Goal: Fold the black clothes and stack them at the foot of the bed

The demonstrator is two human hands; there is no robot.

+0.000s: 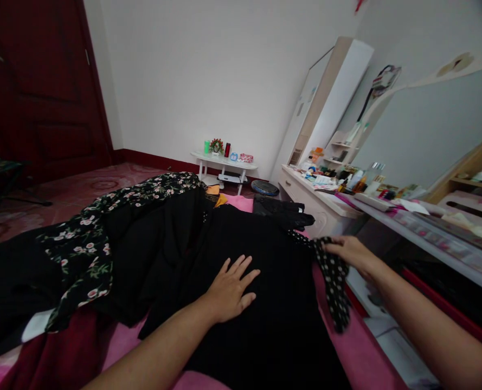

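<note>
A black garment (277, 319) lies spread over a pink cover in front of me. My left hand (232, 290) rests flat on it, fingers spread. At the garment's right side, my right hand (348, 252) pinches a black sleeve with white polka dots (333, 281), whose loose end hangs down over the pink edge. Close by on the left is a heap of dark clothes, with a black floral garment (90, 233) on top. Folded black clothing (283, 211) sits just beyond the black garment.
Dark red cloth (70, 352) shows at the lower left. On the right stands a white dressing table (306, 187) crowded with bottles, beside a mirror (439, 130). A small white table (224, 160) holds a plant and cups at the far wall. A red door (41, 81) is at left.
</note>
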